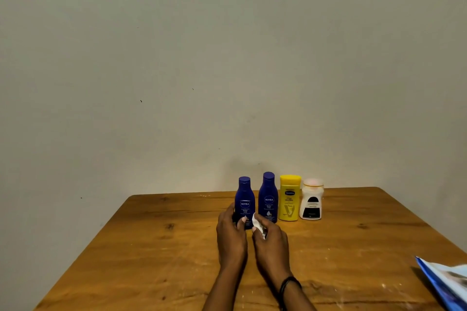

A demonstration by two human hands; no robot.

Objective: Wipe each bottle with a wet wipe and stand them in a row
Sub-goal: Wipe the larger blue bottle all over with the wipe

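Left hand [231, 232] grips the leftmost dark blue plastic bottle [244, 201] near the wooden table [151, 247] far edge, right hand [272, 236] clutching a white wet wipe [256, 223].

Your left hand [231, 232] gripping the left Nivea bottle [244, 199] upright, your right hand [272, 238] pinching a wet wipe [256, 223], second Nivea bottle [268, 197], yellow Vaseline bottle [289, 198], white bottle [312, 201] alongside.

Table [126, 247]: orange-brown wood, dark knots, pale scuffs. Toward far edge: left blue bottle [244, 194] and right blue bottle [268, 194], deep navy, white lettering. Next, yellow bottle [289, 199] with small blue logo patch, then white bottle [312, 199] with black label, peach-tinged cap. White wipe [256, 222]. Black wrist band [290, 284]. Blue-and-white packet [447, 283] at right edge. Grey-beige wall [227, 58].
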